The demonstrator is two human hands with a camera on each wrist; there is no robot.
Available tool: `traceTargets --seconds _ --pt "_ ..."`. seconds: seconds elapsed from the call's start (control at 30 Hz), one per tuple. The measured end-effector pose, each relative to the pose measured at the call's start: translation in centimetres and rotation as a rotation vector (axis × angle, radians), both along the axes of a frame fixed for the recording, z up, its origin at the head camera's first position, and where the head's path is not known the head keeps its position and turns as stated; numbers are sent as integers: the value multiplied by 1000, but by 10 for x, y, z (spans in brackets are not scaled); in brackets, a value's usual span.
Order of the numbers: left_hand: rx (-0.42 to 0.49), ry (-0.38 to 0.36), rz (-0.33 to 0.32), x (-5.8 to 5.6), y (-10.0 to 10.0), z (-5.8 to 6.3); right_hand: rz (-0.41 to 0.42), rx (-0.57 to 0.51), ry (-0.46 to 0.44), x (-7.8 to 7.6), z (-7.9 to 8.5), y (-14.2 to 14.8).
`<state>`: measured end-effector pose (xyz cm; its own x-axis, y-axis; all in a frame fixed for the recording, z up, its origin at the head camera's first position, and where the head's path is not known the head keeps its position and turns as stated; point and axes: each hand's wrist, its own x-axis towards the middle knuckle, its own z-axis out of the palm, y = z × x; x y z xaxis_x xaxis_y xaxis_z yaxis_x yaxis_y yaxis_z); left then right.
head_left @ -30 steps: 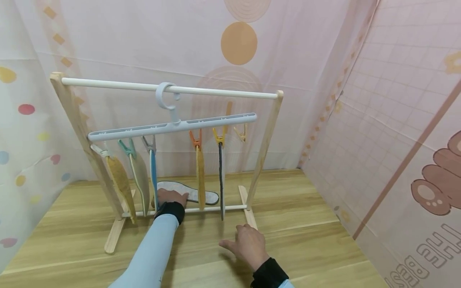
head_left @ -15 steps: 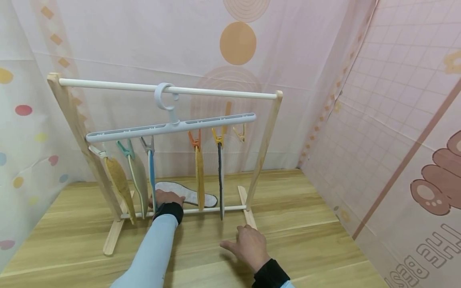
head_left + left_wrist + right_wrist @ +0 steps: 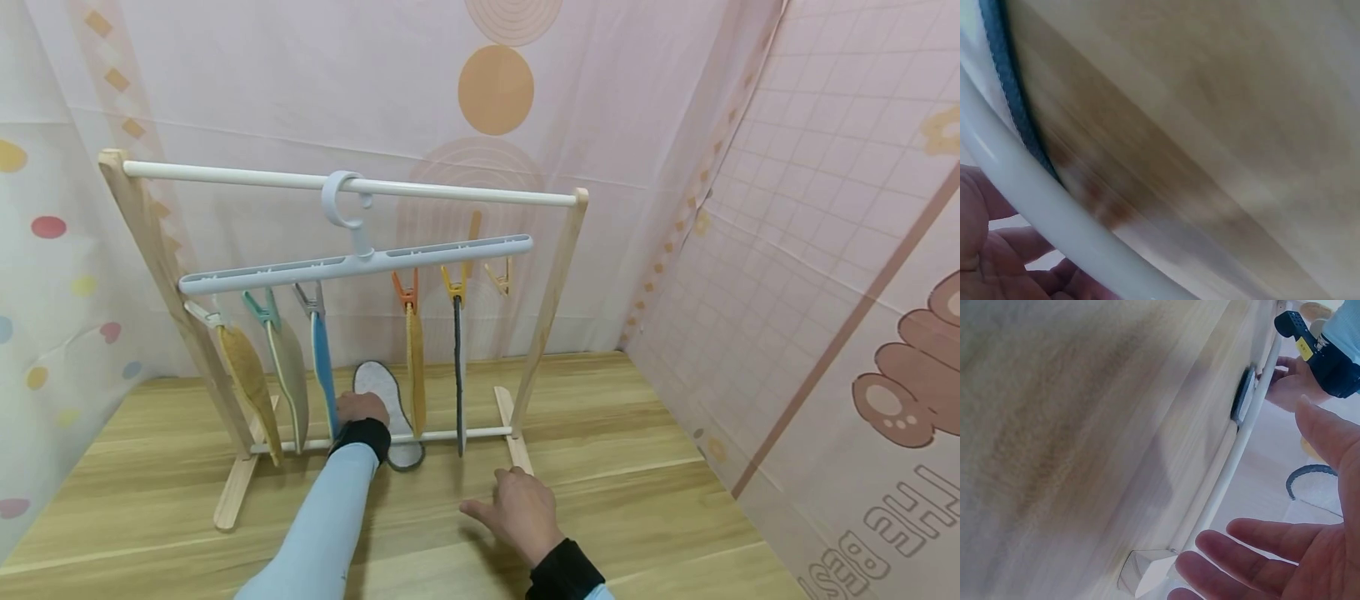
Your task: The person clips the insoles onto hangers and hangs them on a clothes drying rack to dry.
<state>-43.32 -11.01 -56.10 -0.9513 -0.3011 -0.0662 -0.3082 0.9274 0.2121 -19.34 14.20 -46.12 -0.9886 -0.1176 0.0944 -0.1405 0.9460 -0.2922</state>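
My left hand (image 3: 362,408) reaches behind the rack's lower rod and grips the left edge of a grey insole (image 3: 380,382) with dark trim. The insole slants across the tabletop, its front end under the rod. In the left wrist view the curled fingers (image 3: 1019,244) show behind the white rod (image 3: 1054,206), beside the dark edging; their contact with the insole is hidden there. My right hand (image 3: 521,508) hovers over the table in front of the rack's right foot. In the right wrist view its fingers (image 3: 1241,559) are spread and hold nothing.
A wooden rack (image 3: 551,308) carries a light-blue hanger (image 3: 360,262). Several insoles hang from its coloured clips, among them a blue insole (image 3: 323,367) beside my left hand and a mustard insole (image 3: 416,367). One cream clip (image 3: 502,279) hangs bare. Printed cloth walls surround the table.
The grey insole has turned from lying lengthwise behind the rod to pointing toward me, its front end now under the rod. My left hand shifted slightly right with it; the right hand stayed.
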Motion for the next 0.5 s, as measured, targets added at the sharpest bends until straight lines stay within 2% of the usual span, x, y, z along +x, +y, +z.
traceTargets --seconds 0.07,0.17,0.23,0.27,0.33,0.5 --pt "24 -62 -42 24 6 34 2 -4 5 0 0 0" --pt "-53 -74 -124 49 11 54 7 -12 9 0 1 -1" --pt "-104 -67 -165 59 12 61 8 -19 8 0 1 0" --pt "-120 -68 -185 62 12 62 9 -20 7 0 1 0" --pt "-89 -67 -193 65 12 67 9 -23 7 0 1 0" --pt "67 -59 -190 59 10 71 16 -28 11 0 0 1"
